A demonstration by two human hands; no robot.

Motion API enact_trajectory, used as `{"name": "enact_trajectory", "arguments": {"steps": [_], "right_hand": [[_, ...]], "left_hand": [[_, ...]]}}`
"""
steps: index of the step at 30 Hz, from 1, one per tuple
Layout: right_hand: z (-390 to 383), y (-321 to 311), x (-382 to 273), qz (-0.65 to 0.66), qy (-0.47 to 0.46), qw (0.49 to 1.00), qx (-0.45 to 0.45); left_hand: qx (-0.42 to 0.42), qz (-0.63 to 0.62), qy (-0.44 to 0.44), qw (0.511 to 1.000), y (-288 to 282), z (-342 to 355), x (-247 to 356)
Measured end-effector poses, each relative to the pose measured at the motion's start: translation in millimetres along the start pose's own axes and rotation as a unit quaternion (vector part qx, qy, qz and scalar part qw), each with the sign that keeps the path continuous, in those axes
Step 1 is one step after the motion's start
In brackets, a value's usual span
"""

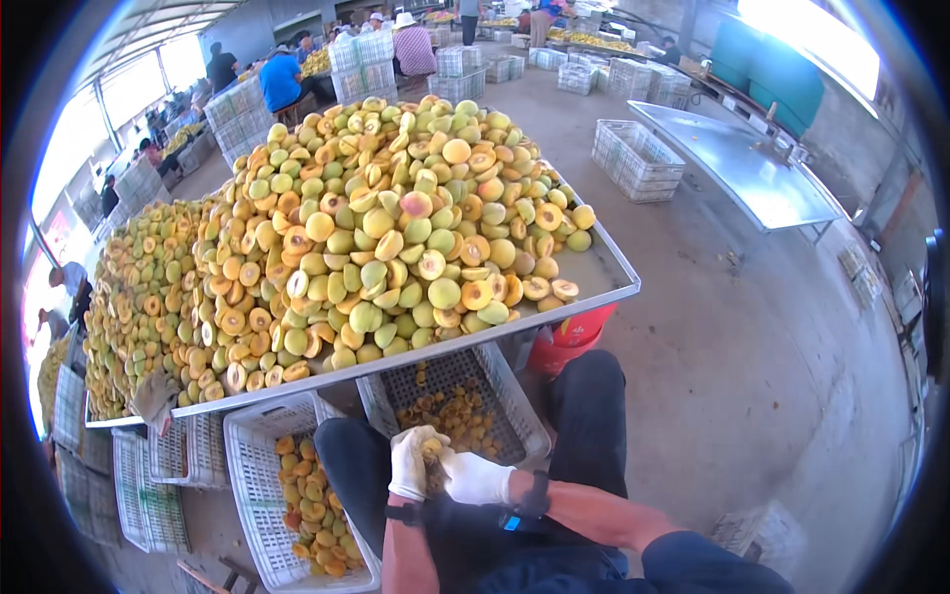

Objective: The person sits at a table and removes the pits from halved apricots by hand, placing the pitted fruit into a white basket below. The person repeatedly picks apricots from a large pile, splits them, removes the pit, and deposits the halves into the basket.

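Observation:
Above my lap both gloved hands meet, close together. My left hand, in a white glove, is closed around a yellowish peach, probably a half. My right hand, also white-gloved, presses in from the right with its fingers curled against the fruit. Whatever it grips is hidden between the hands. Just beyond them, a grey-white plastic crate holds orange peach pieces. Left of my knee stands a white crate with peach halves in it. A big heap of halved peaches covers the metal-edged table in front.
A red bucket stands under the table's right corner. A cloth hangs at its left front edge. More crates sit below left. An open crate and a metal table stand farther right. Several people work at the back.

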State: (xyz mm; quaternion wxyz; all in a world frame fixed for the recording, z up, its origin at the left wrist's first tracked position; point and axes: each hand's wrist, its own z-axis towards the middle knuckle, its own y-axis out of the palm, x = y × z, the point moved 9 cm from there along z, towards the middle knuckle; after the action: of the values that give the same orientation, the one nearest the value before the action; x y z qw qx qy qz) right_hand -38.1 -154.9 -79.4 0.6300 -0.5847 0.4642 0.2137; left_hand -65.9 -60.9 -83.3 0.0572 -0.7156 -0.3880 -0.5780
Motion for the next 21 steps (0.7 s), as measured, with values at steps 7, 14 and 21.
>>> {"name": "enact_trajectory", "arguments": {"steps": [7,14,21], "right_hand": [[-30.5,-16.2,-25.3,0.265,0.187,0.935,-0.142],[-33.8,9.4,-31.1,0.521,0.198,0.812,-0.174],[-35.9,-4.4,-27.7,0.604,0.213,0.749,-0.168]], "left_hand": [[-0.066,0.119,0.053,0.989,10.7,2.8,9.9],[-0.091,-0.007,0.107,0.99,21.7,-8.7,26.4],[-0.048,-0.012,0.056,0.997,21.2,3.1,7.7]]}}
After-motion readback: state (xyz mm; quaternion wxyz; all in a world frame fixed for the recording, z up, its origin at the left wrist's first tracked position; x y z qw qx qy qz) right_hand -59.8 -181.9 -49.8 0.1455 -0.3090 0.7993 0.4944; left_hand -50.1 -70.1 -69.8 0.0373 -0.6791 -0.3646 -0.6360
